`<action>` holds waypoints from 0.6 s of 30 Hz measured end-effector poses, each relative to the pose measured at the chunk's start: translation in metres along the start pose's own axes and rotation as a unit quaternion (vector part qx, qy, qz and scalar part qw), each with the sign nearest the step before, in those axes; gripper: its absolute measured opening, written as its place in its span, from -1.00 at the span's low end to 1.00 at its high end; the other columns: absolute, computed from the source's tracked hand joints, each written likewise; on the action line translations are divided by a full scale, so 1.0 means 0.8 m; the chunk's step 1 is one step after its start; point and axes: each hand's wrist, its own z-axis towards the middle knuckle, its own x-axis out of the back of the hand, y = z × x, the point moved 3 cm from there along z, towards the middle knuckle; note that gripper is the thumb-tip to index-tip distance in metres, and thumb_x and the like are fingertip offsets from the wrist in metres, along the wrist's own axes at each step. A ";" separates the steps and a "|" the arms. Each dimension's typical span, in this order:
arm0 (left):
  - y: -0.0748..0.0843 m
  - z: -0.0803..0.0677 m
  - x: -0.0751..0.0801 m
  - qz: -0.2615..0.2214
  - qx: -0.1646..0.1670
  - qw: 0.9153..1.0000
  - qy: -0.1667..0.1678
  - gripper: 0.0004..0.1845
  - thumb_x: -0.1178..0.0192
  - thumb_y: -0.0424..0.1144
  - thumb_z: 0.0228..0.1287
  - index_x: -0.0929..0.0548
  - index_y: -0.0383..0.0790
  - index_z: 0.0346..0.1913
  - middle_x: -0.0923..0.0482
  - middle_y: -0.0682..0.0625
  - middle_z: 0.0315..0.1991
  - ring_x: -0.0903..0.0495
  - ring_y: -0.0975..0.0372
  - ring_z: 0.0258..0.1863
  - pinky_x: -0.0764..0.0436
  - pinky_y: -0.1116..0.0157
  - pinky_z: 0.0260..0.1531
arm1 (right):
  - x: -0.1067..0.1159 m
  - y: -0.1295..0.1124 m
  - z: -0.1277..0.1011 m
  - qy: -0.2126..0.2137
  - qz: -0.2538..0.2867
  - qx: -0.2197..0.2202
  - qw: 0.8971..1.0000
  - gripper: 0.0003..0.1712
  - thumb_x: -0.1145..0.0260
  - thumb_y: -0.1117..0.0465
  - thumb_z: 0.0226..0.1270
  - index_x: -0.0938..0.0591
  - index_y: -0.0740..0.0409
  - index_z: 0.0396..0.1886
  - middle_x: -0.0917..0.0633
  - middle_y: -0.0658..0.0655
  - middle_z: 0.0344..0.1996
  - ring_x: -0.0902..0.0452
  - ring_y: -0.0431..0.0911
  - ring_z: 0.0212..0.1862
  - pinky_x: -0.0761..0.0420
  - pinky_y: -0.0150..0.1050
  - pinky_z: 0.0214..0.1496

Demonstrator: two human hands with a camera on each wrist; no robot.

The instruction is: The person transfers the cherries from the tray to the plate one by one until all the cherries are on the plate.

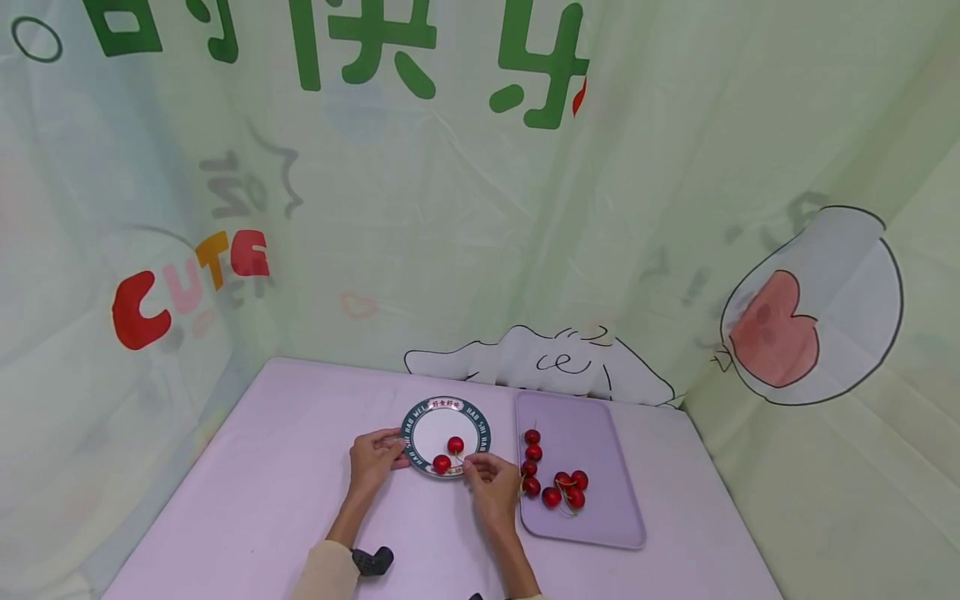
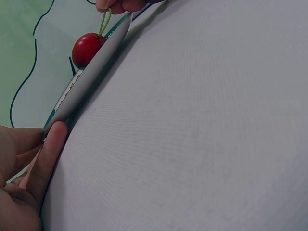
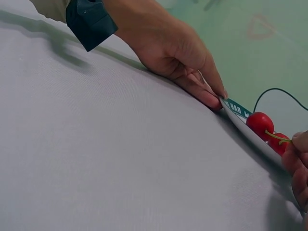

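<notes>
A round plate point(image 1: 433, 436) with a dark green lettered rim lies on the table. My left hand point(image 1: 375, 458) pinches its left edge, thumb on top and fingers low along the side, as the left wrist view also shows. Two red cherries are at the plate's near part, one point(image 1: 455, 445) slightly farther back than the other point(image 1: 442, 463). At the plate's near right edge, my right hand point(image 1: 495, 492) pinches their green stems point(image 3: 275, 136) between thumb and fingertips. In the right wrist view both cherries sit right at the plate's surface.
Right of the plate lies a purple tray point(image 1: 611, 517) holding more cherries, several in a column point(image 1: 532, 452) along its left side and a cluster point(image 1: 575, 497) near its middle. A printed curtain point(image 1: 465, 250) hangs behind the pale table point(image 1: 300, 467).
</notes>
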 end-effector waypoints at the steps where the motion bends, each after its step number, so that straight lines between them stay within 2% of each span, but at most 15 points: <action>1: 0.000 0.000 0.000 0.000 0.001 1.000 0.001 -0.67 -0.33 -0.46 0.50 -0.72 -0.49 0.24 -0.82 -0.29 -0.24 -0.84 0.18 -0.44 -0.87 0.38 -0.37 | 0.000 -0.001 -0.001 0.001 -0.001 0.001 1.000 -0.92 -0.56 0.26 0.43 -0.89 0.10 -0.14 -0.84 0.04 -0.33 -0.68 -0.13 -0.32 -0.75 -0.46 -0.29; 9: -0.002 0.003 -0.001 0.002 -0.001 1.000 0.003 -0.67 -0.32 -0.47 0.50 -0.72 -0.49 0.24 -0.83 -0.29 -0.26 -0.85 0.14 -0.43 -0.88 0.34 -0.36 | -0.002 -0.004 -0.002 0.005 -0.008 0.009 1.000 -0.94 -0.56 0.28 0.42 -0.89 0.14 -0.17 -0.83 0.04 -0.38 -0.67 -0.17 -0.35 -0.74 -0.48 -0.31; 18: -0.010 0.009 -0.001 0.002 0.000 1.000 0.005 -0.68 -0.34 -0.47 0.47 -0.74 -0.47 0.22 -0.82 -0.22 -0.32 -0.81 0.24 -0.49 -0.86 0.38 -0.41 | -0.003 -0.007 -0.001 0.002 -0.032 0.017 0.999 -0.96 -0.57 0.30 0.39 -0.90 0.14 -0.20 -0.81 0.00 -0.42 -0.68 -0.15 -0.36 -0.75 -0.46 -0.32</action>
